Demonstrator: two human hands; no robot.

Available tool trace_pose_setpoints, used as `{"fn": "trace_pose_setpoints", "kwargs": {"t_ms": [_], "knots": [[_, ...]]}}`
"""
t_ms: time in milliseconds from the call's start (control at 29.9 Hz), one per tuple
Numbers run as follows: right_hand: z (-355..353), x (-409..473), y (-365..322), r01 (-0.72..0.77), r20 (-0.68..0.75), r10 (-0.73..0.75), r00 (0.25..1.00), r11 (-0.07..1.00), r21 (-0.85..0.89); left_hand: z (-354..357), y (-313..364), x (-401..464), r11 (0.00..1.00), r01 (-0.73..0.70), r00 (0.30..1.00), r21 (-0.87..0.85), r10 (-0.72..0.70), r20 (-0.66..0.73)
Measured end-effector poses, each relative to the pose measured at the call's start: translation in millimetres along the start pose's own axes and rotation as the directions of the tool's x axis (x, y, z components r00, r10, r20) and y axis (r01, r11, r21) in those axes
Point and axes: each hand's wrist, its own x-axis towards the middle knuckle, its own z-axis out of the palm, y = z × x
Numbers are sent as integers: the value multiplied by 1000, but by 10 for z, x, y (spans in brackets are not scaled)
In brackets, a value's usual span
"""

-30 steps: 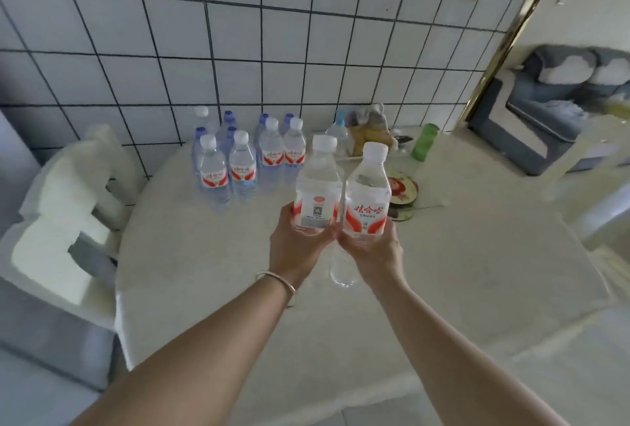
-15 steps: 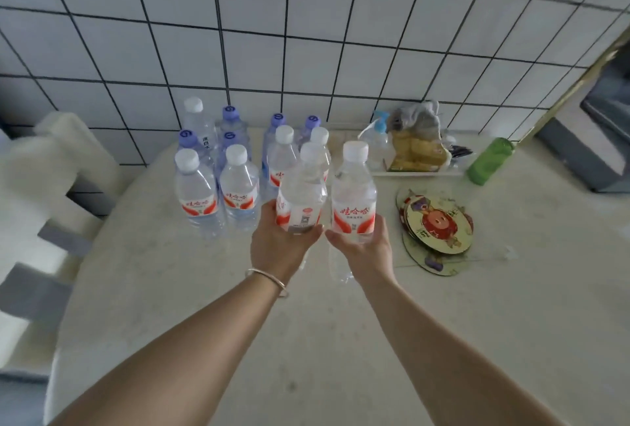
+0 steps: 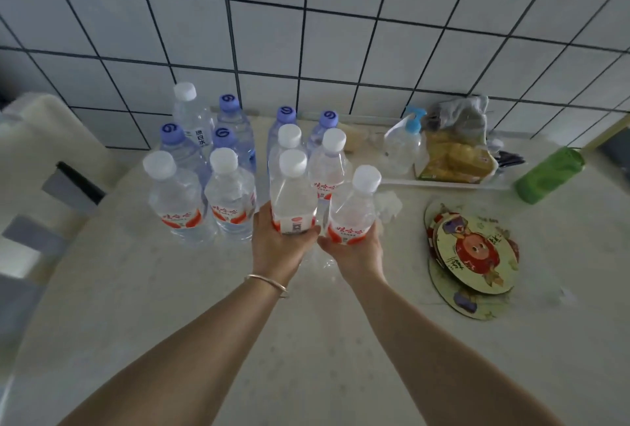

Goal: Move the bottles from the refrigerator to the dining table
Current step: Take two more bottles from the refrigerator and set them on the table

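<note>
My left hand (image 3: pixel 278 248) grips a clear water bottle (image 3: pixel 293 197) with a white cap and red label, held upright. My right hand (image 3: pixel 356 250) grips a second such bottle (image 3: pixel 354 210), tilted slightly to the right. Both are held low over the pale dining table (image 3: pixel 306 340), just in front of a cluster of several bottles. That cluster has white-capped, red-labelled bottles (image 3: pixel 177 200) in front and blue-capped bottles (image 3: pixel 235 129) behind, near the tiled wall. Whether the held bottles touch the table is hidden by my hands.
A white tray (image 3: pixel 443 181) at the back right holds a pump bottle (image 3: pixel 402 146) and bagged food (image 3: pixel 453 156). A green cup (image 3: pixel 549 175) stands beside it. Round picture coasters (image 3: pixel 474 255) lie right of my hands. A white chair (image 3: pixel 37 152) stands at the left.
The view has come closer to the table. Both hands have carried their bottles forward and lower, up to the cluster; the right bottle now tilts right.
</note>
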Motion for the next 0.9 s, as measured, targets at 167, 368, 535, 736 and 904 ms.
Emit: {"fn": "trace_pose_setpoints", "kwargs": {"t_ms": [167, 368, 535, 736, 904], "knots": [[159, 157, 42, -7, -38, 8, 999, 1000, 19, 27, -40, 41, 1000, -8, 1000, 5, 8, -18], [290, 215, 67, 17, -64, -15, 998, 1000, 15, 31, -64, 141, 1000, 6, 1000, -16, -6, -10], [331, 182, 89, 34, -95, -37, 995, 999, -26, 55, -78, 118, 999, -21, 1000, -38, 21, -15], [283, 159, 129, 36, -15, -39, 999, 986, -160, -15, -17, 19, 992, 103, 994, 68, -106, 40], [130, -105, 96, -83, 20, 93, 996, 953, -292, -141, -41, -146, 955, 166, 972, 247, -200, 123]]}}
